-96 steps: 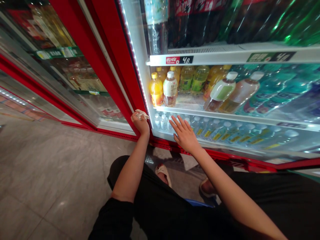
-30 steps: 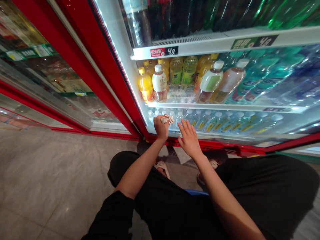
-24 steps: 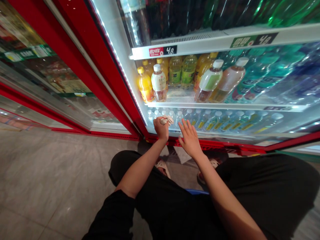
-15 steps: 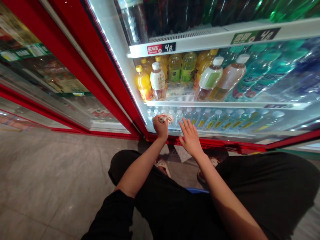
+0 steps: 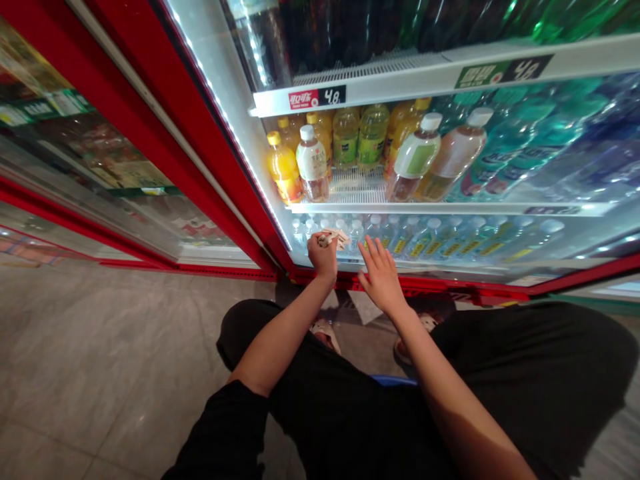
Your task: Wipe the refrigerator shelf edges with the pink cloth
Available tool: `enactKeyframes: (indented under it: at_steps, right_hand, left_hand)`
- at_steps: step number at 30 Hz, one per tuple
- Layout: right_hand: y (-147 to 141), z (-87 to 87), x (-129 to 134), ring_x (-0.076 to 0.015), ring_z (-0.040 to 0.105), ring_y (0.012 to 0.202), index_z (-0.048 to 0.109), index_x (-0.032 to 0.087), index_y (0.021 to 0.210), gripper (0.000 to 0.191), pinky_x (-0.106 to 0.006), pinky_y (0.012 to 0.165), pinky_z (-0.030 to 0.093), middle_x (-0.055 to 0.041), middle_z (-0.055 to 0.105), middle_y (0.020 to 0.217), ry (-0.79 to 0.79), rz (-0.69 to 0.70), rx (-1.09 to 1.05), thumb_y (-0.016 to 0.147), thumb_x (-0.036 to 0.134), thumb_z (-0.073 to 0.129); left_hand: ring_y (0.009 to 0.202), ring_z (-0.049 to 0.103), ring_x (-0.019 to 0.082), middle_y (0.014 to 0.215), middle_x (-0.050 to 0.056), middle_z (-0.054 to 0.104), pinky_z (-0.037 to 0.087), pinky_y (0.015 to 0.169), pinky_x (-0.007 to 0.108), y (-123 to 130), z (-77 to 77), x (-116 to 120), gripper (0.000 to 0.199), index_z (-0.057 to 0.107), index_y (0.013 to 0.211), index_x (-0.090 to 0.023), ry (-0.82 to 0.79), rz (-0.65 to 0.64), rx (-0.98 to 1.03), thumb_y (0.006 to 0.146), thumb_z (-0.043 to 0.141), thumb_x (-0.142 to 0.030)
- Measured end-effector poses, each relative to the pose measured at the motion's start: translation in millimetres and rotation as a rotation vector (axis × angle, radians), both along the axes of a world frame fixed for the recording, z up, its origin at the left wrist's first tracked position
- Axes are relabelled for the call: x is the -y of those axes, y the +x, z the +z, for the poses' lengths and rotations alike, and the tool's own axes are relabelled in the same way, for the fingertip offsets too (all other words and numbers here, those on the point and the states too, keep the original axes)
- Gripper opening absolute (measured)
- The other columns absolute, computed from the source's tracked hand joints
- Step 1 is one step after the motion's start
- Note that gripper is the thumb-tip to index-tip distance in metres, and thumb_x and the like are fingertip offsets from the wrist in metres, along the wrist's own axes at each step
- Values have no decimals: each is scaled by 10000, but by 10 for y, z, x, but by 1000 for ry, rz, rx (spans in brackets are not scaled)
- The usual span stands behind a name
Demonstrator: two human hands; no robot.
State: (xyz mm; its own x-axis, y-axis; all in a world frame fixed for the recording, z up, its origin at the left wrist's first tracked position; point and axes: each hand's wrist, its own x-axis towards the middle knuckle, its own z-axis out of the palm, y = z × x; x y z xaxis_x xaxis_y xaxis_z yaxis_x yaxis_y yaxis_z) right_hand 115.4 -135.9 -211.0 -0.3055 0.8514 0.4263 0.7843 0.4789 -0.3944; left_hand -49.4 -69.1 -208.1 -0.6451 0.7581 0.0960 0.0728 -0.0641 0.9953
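Observation:
My left hand (image 5: pixel 323 257) is closed around a bunch of pale, flat pieces (image 5: pixel 338 238) that fan out past the fingers; their exact kind is too small to tell. To its right, my right hand (image 5: pixel 381 275) is spread with nothing in it, palm toward the lit drinks fridge. Behind both hands runs a low row of clear water bottles (image 5: pixel 433 239). One shelf up stand a bottle with a white cap and pale label (image 5: pixel 313 167), a yellow-capped orange drink (image 5: pixel 284 170), and a tilted brown drink with a green-and-white label (image 5: pixel 415 157).
A red frame post (image 5: pixel 225 173) separates this fridge from another cabinet on the left. A shelf edge (image 5: pixel 400 87) carries price tags marked 4.8. Teal bottles (image 5: pixel 520 153) lean at the right. Grey tiled floor (image 5: pixel 100 360) lies below, with my bent knees on either side.
The view has shifted slightly, so the shelves sit a little further left. Both hands keep nearly the same pose, the left still gripping the pale pieces.

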Motion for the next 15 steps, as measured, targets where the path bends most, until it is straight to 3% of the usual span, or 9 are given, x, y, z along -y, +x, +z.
enactKeyframes:
  at_steps: [3,7,9,15]
  right_hand:
    - [-53,-47,-49,-345,438,1600,407,260,1681,663,-647,1286,381,-145,472,1721,-39,0,-162,1027,237,513]
    - [-226,-63,-175,-287,688,1308,497,275,1614,571,-537,1112,584,-155,643,1535,-160,52,-457,1043,297,503]
    - [-338,-38,-241,-266,703,1241,507,288,1602,575,-496,1056,620,-151,632,1527,-171,82,-545,1028,297,532]
    - [-640,39,-374,-260,632,1291,530,324,1588,600,-452,1060,615,-133,582,1446,-83,102,-602,994,284,607]
  left_hand:
    - [869,667,143,914,-29,686,520,871,270,29,8,33,258,658,919,-224,-28,5,106,754,852,-188]
    - [814,676,140,911,-14,725,532,822,274,66,53,82,240,688,950,-205,-42,-28,248,760,831,-176]
    - [801,687,143,915,-1,750,541,800,275,70,92,100,235,709,962,-196,-40,-64,317,766,839,-209]
    - [818,716,156,893,15,784,539,803,271,32,178,165,317,767,961,-179,-42,-155,471,744,899,-369]
